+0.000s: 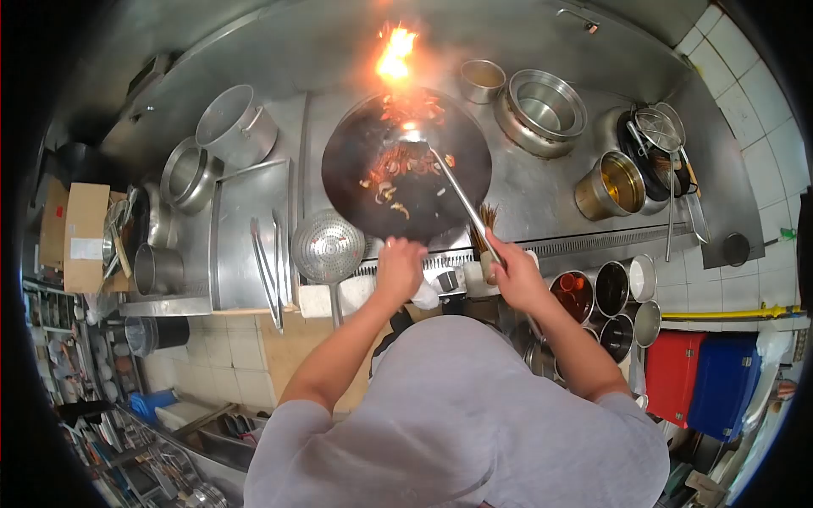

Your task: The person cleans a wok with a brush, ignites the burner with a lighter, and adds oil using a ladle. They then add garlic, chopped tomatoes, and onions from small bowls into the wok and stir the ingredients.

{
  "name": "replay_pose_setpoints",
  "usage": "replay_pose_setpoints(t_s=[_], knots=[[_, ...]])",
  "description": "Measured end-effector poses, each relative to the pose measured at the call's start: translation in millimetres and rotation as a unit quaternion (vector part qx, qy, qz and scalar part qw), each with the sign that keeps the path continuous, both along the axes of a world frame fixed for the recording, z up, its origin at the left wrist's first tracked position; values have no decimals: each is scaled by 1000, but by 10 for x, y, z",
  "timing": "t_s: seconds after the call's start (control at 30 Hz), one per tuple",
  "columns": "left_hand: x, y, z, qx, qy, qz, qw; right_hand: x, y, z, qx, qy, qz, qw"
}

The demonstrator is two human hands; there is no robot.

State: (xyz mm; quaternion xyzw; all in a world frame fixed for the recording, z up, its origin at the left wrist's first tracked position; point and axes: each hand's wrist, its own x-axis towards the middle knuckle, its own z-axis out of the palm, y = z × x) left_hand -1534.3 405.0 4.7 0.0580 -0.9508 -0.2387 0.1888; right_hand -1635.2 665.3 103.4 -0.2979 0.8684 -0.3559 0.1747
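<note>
A large black wok point(351, 182) sits at the middle of the steel stove, with pieces of food point(398, 165) in it. Flames point(396, 55) rise at its far edge. My left hand point(400, 264) is closed at the wok's near rim, around something pale, perhaps a cloth point(425, 295). In my right hand point(515, 273) is the handle of a long metal ladle point(461, 193), whose head reaches into the food. A bamboo brush point(485, 241) lies beside my right hand.
A perforated skimmer point(328, 246) rests left of the wok, tongs point(264, 271) farther left. Pots point(237, 127) stand at the back left, more pots point(542, 106) at the back right. Seasoning containers point(611, 288) are at the right. A cardboard box point(86, 233) is far left.
</note>
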Motion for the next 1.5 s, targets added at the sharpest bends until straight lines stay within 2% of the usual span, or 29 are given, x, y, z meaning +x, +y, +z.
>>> replay_pose_setpoints(t_s=[0.1, 0.17, 0.23, 0.27, 0.37, 0.47, 0.53, 0.63, 0.7, 0.77, 0.8, 0.93, 1.0, 1.1, 1.13, 1.17, 1.23, 1.27, 1.33, 1.37, 1.43, 1.47, 1.5], knots=[[-456, -290, -44, 25, 3, -12, 1000, 465, 446, -222, -58, -60, 7, 996], [-621, -405, -172, 23, -8, 5, 1000, 449, 482, -218, -100, -72, 18, 992], [-713, -454, -268, 20, -24, 9, 999, 453, 497, -109, -2, -196, -24, 980], [-727, -474, -317, 9, -30, 9, 999, 355, 530, -429, -53, -125, 1, 991], [-713, -446, -350, 36, -12, 6, 999, -113, 253, -722, -68, -174, -56, 981], [-710, -475, -330, 31, 2, 14, 999, -567, -125, -900, -26, -109, -87, 990], [-719, -478, -317, 25, -22, 16, 999, -661, -385, -988, -130, -47, -137, 981], [-667, -389, -207, 28, -48, 35, 998, -629, -705, -1070, -181, -52, -186, 964], [-665, -377, -177, 33, -46, 43, 997, -581, -774, -1083, -148, -45, -171, 973], [-668, -384, -151, 38, -47, 47, 997, -493, -775, -1085, -110, -133, -127, 977], [-673, -393, -152, 40, -52, 43, 997, -409, -717, -1050, -108, -120, -82, 984], [-663, -377, -167, 50, -54, 47, 996, 32, -453, -773, -121, -98, -18, 988], [-672, -377, -176, 42, -59, 46, 996, 51, -324, -701, -105, -198, 4, 974], [-668, -378, -159, 37, -70, 44, 996, -236, -422, -803, -59, -244, -66, 966], [-669, -383, -149, 42, -76, 47, 995, -463, -394, -1499, -190, -65, -2, 980], [-670, -385, -144, 42, -75, 52, 995, -548, -471, -1410, -189, -65, 2, 980], [-651, -374, -143, 55, -65, 53, 995, -633, -669, -1120, -173, -221, -153, 948], [-644, -374, -141, 56, -66, 57, 995, -719, -759, -1165, -171, -222, -151, 948], [-656, -357, -143, 48, -56, 59, 996, -891, -896, -1319, -189, -108, -162, 962], [-658, -351, -149, 48, -58, 58, 995, -925, -956, -1280, -189, -110, -164, 962], [-660, -361, -148, 44, -69, 59, 995, -935, -1062, -1122, -152, -216, -162, 951], [-652, -362, -143, 42, -69, 58, 995, -919, -1027, -1103, -154, -217, -162, 950], [-652, -362, -130, 44, -79, 58, 994, -910, -939, -1086, -102, -192, -91, 972]])
